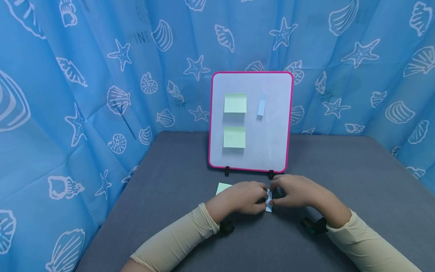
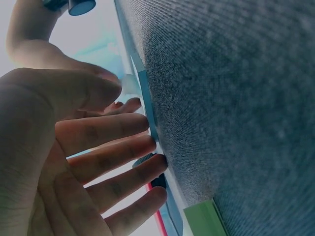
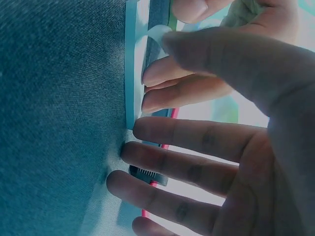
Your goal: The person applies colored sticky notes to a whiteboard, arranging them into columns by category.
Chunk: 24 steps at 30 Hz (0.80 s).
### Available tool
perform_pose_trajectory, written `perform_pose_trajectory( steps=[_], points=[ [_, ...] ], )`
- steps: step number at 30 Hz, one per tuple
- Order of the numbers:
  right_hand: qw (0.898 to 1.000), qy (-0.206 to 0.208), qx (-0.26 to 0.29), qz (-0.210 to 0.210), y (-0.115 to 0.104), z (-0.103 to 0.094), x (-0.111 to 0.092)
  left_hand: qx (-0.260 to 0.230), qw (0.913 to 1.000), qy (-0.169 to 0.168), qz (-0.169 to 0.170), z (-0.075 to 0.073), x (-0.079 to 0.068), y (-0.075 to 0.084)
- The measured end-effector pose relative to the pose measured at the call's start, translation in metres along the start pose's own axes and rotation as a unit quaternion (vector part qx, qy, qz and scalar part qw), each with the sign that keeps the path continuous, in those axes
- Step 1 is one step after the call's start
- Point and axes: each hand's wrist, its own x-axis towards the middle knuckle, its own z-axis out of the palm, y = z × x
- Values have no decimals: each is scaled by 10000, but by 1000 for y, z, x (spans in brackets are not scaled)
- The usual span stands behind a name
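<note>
A narrow pad of light blue sticky notes (image 1: 269, 206) lies on the table between the two hands. My left hand (image 1: 242, 197) comes in from the left, its fairly straight fingertips right at the blue pad in the left wrist view. From the right, my right hand (image 1: 297, 190) reaches the same pad, index fingertip at its end and thumb held apart. By that thumb's tip, the top slip (image 3: 158, 33) curls up from the pad. A light green sticky note pad (image 1: 222, 187) lies beside my left hand, partly hidden by it.
Behind the hands a pink-framed whiteboard (image 1: 265, 151) stands on black feet (image 1: 227, 171). It bears two green notes (image 1: 235, 104) and one narrow blue note (image 1: 261, 105). A blue shell-patterned curtain (image 1: 183, 45) hangs around the grey table (image 1: 163, 166).
</note>
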Motion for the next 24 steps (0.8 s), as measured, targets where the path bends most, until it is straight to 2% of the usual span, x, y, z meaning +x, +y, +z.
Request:
perform_pose_trajectory(
  steps=[12,17,24],
  points=[
    [9999,-102,126,-30,0,-3,1,166,9998,-29,70,-1,0,0],
    [9973,-343,599,-255,0,-4,1,162,9999,-34,18,-1,-1,1],
    [9897,-472,1027,-881,3,-2,4,276,9995,114,-28,1,0,2]
  ],
)
